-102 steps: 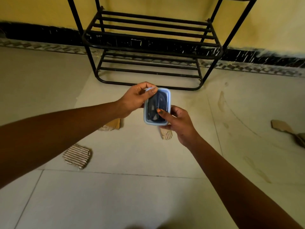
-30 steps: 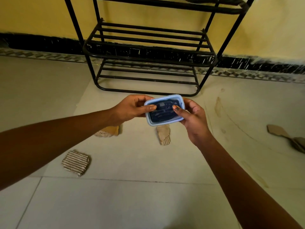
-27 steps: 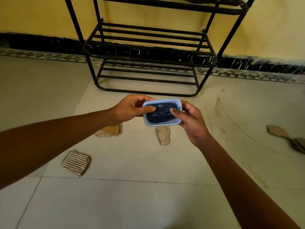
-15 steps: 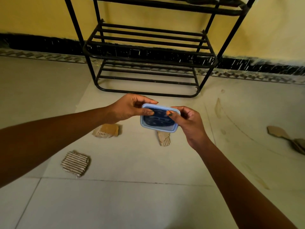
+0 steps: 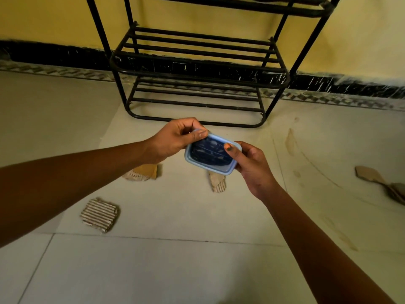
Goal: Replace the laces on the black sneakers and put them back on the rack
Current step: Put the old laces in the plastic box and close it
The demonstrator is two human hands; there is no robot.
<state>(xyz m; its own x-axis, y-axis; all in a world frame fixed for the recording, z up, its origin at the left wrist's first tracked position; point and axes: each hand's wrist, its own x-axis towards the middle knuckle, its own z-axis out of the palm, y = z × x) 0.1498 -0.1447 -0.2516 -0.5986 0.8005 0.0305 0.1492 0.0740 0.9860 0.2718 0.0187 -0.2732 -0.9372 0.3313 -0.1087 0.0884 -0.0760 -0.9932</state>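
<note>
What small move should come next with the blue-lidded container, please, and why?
Probably peel the blue lid up with the left hand: it pinches the lid's far-left corner, the right hand grips the container's other end, and the lid looks closed.

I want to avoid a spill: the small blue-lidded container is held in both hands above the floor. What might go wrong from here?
1. The left hand pinches a corner of the container and the right hand grips its other end, in mid-air. If the lid pops off suddenly, the dark contents may spill onto the floor.
2. Cardboard scraps lie below; anything dropped could land among them.
</note>
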